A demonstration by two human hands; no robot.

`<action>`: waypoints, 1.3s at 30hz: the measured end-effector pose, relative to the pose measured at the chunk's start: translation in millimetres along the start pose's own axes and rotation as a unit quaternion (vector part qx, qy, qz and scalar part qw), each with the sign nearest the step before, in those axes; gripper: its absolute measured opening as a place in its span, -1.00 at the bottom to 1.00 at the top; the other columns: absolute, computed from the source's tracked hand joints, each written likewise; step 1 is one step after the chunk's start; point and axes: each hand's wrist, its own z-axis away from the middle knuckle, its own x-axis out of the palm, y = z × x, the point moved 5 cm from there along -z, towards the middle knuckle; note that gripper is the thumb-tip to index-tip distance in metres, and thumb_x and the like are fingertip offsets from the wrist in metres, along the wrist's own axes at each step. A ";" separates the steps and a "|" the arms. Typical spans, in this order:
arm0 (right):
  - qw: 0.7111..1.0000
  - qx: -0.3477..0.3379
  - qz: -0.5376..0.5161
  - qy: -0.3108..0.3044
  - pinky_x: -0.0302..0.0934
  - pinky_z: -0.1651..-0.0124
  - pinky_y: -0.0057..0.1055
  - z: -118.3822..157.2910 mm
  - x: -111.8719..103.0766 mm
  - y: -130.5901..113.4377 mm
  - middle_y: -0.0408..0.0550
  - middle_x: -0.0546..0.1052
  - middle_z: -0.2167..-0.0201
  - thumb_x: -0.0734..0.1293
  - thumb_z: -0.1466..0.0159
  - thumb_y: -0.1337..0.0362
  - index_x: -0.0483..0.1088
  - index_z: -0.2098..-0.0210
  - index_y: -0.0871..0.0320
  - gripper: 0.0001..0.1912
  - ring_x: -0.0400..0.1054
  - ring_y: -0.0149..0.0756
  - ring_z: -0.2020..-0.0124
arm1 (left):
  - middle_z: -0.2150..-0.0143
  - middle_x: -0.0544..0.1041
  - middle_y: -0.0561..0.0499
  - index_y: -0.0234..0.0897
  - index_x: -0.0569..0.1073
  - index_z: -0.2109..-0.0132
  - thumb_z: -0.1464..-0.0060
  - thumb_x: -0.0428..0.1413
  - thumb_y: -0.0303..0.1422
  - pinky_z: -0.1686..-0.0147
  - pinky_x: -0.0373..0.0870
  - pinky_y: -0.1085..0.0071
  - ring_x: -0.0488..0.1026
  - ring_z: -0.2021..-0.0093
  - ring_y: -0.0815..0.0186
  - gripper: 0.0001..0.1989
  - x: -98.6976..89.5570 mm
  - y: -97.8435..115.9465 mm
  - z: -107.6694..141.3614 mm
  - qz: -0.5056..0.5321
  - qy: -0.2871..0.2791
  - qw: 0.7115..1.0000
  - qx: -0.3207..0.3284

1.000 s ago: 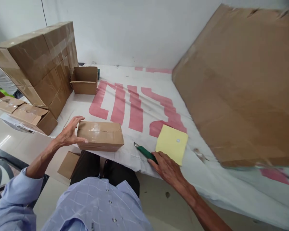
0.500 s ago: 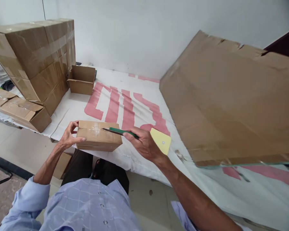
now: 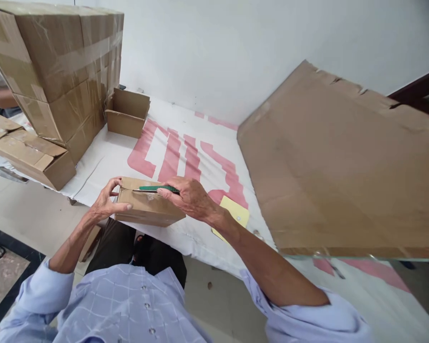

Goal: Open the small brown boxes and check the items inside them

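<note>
A small cardboard box lies at the front edge of the cloth-covered table, clear tape along its top seam. My left hand grips the box's left end, thumb on the near side and fingers at the back corner. In my right hand is a green-handled utility knife, held low and almost flat over the box top. Its tip points left and lies at the seam near the left end. How deep the blade sits cannot be seen.
Tall stacked, taped cardboard boxes stand at the left, with flat closed boxes before them. An open box sits behind. A large cardboard sheet leans at the right. A yellow card lies beneath my right forearm. Another person's arm shows far left.
My right hand has moved left over the box, carrying the knife tip along the seam toward the left end. My left hand keeps its grip. The view has shifted slightly.
</note>
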 end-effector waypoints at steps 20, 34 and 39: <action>0.965 -0.010 0.248 -0.080 -0.05 0.37 -0.33 -3.0 -14.4 2.9 0.02 0.60 0.36 0.31 -0.54 0.07 0.56 0.26 0.15 -0.64 0.40 -0.24 0.39 | -0.40 0.40 -0.18 -0.14 0.33 0.08 0.12 0.42 -0.06 -0.15 0.49 0.08 0.42 -0.35 -0.06 -0.43 -5.1 3.8 -2.9 -0.048 0.000 0.999 0.009; 0.950 0.261 0.041 0.167 0.35 0.26 -0.22 159.9 26.6 140.4 0.04 0.59 0.31 0.18 -0.42 -0.13 0.45 0.21 0.04 -0.58 0.48 -0.07 0.30 | -0.43 0.30 -0.13 0.05 0.29 -0.44 0.03 0.42 0.02 -0.21 0.53 -0.02 0.34 -0.41 -0.12 -0.07 -10.7 11.5 -5.9 -0.135 -0.047 0.989 0.027; 0.956 0.220 0.027 0.189 0.44 0.04 -0.08 167.5 81.0 142.9 0.15 0.60 0.19 0.21 -0.43 -0.09 0.46 0.14 0.06 -0.61 0.52 0.03 0.12 | -0.38 0.34 -0.15 0.01 0.32 -0.44 0.02 0.43 0.06 -0.20 0.54 -0.01 0.36 -0.39 -0.12 -0.06 -12.9 24.3 -7.0 -0.164 -0.073 0.984 0.011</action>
